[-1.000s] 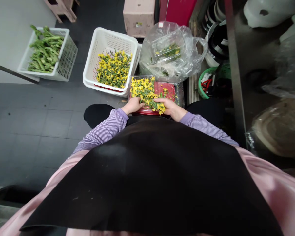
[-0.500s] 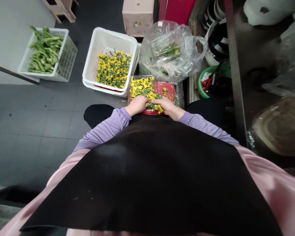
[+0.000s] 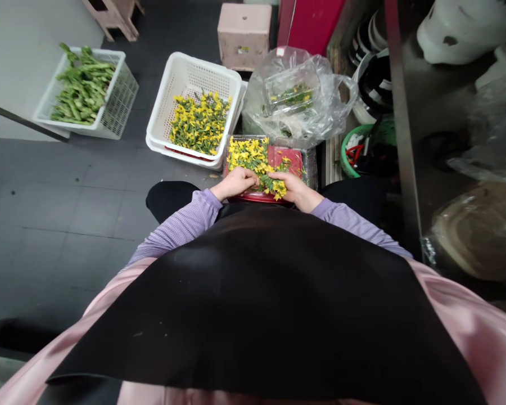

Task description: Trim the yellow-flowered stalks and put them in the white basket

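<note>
A bunch of yellow flowers with green stems (image 3: 278, 188) is held in my right hand (image 3: 297, 190), its thumb pressed over the stems. Just to the left, my left hand (image 3: 238, 183) has its fingers closed at the near edge of the flower pile; what they pinch is too small to make out. Both hands are over a red tray (image 3: 293, 160) on my lap side. More yellow flowers (image 3: 248, 154) fill the tray's left part in a clear plastic box, and a few loose sprigs lie on its right part.
White baskets (image 3: 158, 107) with yellow flowers stand beyond my left hand. A clear plastic bag (image 3: 253, 107) bulges behind the tray. Farther left is a basket of green stalks (image 3: 82, 90). A pink stool (image 3: 244, 36), green basin (image 3: 346, 152) and metal shelf edge (image 3: 405, 124) are around.
The view has shifted slightly. My right hand has drawn a little to the right with the flower bunch, widening the gap to my left hand.
</note>
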Available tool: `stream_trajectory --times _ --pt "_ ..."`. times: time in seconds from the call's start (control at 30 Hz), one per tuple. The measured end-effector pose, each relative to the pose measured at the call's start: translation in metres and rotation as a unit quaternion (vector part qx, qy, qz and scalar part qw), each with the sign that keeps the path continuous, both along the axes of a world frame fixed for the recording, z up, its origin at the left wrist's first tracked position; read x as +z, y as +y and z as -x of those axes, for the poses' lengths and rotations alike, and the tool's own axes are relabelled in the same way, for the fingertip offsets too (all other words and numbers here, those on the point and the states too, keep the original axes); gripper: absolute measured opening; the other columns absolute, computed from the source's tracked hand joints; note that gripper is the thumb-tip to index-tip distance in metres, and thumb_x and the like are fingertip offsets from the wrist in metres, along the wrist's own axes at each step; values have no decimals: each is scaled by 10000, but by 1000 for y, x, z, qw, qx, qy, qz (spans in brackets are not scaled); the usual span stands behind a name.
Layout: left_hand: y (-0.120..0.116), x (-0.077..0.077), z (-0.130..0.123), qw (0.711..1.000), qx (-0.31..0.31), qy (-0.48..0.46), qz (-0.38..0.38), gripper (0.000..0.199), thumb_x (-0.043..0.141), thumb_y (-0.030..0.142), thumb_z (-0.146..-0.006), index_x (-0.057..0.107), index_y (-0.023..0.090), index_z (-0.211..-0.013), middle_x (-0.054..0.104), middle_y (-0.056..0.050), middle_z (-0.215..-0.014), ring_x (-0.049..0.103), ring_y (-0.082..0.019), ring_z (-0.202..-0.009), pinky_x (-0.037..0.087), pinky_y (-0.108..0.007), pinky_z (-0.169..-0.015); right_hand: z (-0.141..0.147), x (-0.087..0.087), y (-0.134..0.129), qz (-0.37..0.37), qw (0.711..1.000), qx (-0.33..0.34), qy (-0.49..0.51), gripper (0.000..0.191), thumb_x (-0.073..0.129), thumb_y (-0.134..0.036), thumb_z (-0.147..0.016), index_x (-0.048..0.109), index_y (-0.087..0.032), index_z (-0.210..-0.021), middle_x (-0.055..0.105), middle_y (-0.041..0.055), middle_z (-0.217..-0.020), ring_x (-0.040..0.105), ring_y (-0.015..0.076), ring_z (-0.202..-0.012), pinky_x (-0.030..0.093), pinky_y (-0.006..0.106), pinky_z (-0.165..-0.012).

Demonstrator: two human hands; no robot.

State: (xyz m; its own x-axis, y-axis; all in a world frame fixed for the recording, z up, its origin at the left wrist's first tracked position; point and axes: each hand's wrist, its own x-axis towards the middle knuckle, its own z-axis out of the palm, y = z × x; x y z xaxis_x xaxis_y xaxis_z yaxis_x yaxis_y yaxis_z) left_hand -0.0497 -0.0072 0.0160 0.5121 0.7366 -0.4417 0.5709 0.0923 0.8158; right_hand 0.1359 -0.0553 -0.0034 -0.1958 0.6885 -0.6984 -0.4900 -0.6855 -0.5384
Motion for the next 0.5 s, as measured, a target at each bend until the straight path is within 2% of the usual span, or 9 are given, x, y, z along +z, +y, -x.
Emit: stream_trajectory --times 0.1,0.17,0.23,0.3,0.4,0.5 --pt "4 -12 2 998 -8 63 -16 315 559 224 -980 740 133 -739 550 22 -484 471 -101 -424 387 -240 -518 -5 0 3 27 1000 1 -4 99 619 -133 -906 707 -167 -934 779 47 -780 742 202 -729 640 370 -817" --pt "6 -21 3 988 -46 126 -80 363 603 282 -977 737 128 -677 611 -20 -528 541 -125 -500 425 -253 -574 -8 -3 8 30 999 -9 -30 75 641 -142 -908 694 -182 -943 760 37 -742 720 198 -671 645 364 -744" --pt "6 -29 3 970 -87 163 -157 274 654 246 -940 782 123 -732 727 -75 -680 644 -165 -652 470 -268 -674 -10 -5 18 26 998 -10 -54 66 661 -151 -908 685 -187 -959 748 37 -734 699 193 -630 643 366 -695" --pt "6 -35 3 957 -117 173 -200 211 637 195 -931 827 125 -872 800 -123 -887 715 -211 -827 499 -286 -773 -7 -3 36 15 997 -1 -69 79 683 -169 -907 677 -188 -983 741 45 -742 693 200 -628 647 385 -676" --pt "5 -39 2 950 -147 172 -215 278 566 183 -961 836 119 -968 808 -168 -1045 744 -245 -951 516 -303 -847 13 10 85 -17 997 11 -79 120 712 -205 -905 664 -190 -1013 726 56 -749 706 221 -686 658 411 -681" --pt "4 -39 2 949 -166 169 -208 303 531 182 -976 827 115 -971 808 -161 -1030 750 -233 -943 527 -292 -853 50 35 159 -62 993 23 -97 168 725 -246 -915 645 -189 -1051 712 51 -787 712 216 -773 662 414 -740"
